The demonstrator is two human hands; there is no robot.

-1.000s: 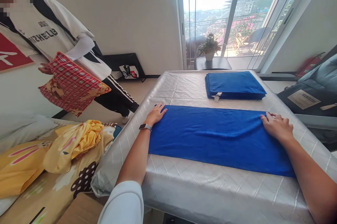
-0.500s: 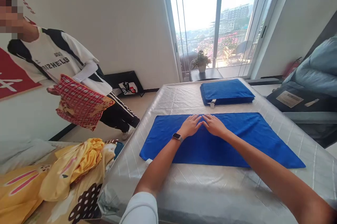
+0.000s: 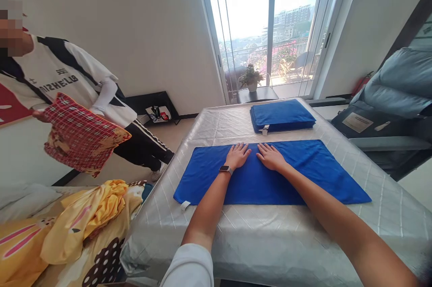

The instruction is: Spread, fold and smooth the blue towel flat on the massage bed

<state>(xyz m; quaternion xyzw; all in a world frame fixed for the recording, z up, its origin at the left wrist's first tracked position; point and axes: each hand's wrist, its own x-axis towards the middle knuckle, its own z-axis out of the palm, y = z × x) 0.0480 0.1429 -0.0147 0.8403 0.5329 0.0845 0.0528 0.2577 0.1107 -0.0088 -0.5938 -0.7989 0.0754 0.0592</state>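
Note:
A blue cloth [image 3: 263, 186], folded into a long strip, lies flat across the silver-covered table [image 3: 209, 242]. My left hand [image 3: 238, 155] rests flat on its far half, fingers stretched toward the far edge. Beside it, my right hand [image 3: 271, 156] also lies flat on the cloth with its fingers out. A gap of blue shows between the two hands. At the cloth's near left corner a white tag [image 3: 185, 205] sticks out. Beyond the far edge sits a stack of folded blue cloths [image 3: 283, 116], with white tags at its front left corner.
On the left a person [image 3: 81, 75] stands holding a red plaid cushion [image 3: 84, 132]. Yellow fabric [image 3: 72, 233] is heaped at the lower left. A potted plant [image 3: 251, 78] stands on a chair by the glass door. A grey-blue padded chair [image 3: 401, 84] is at the right.
My hands have moved apart from each other on the cloth, the left one going left. The person's cushion hangs a little lower. The whole view has shifted slightly.

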